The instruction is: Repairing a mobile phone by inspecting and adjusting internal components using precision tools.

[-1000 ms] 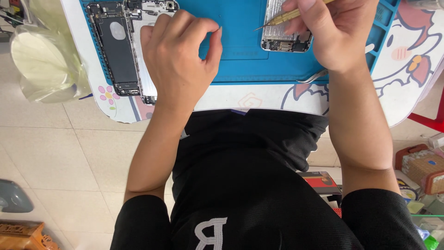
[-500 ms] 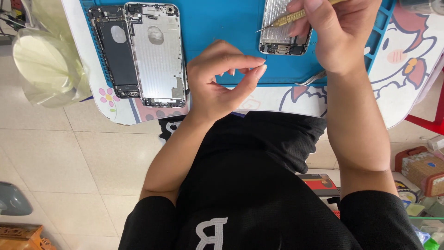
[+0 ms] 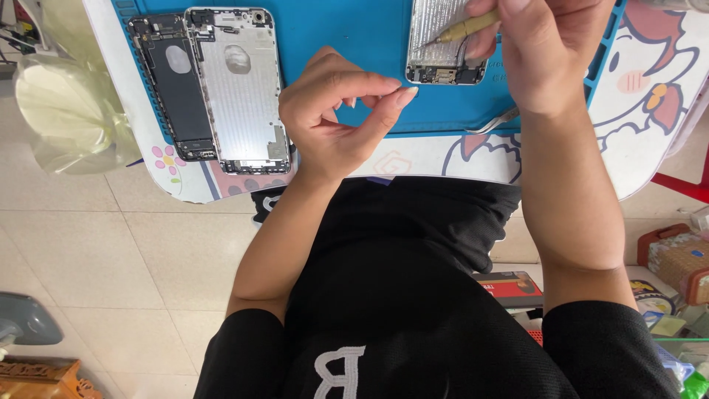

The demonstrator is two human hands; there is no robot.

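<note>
My right hand (image 3: 550,55) clamps a screwdriver (image 3: 465,28), tip angled onto the phone (image 3: 443,52); my left hand (image 3: 336,111) pinches together, seemingly guarding something tiny.

Your shot's bright and evenly lit, soft daylight look, hardly any hard shadows. A bit of sheen on the silver phone shell (image 3: 240,89) and the floor tiles (image 3: 111,251). Focus stays sharp throughout; the worktop (image 3: 413,159) curves a little toward the edges

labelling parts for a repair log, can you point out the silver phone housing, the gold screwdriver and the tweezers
silver phone housing (image 3: 238,89), head view, middle of its bare inner plate
gold screwdriver (image 3: 465,28), head view, on the shaft just below the right hand
tweezers (image 3: 496,120), head view, on the curved metal arms
</note>
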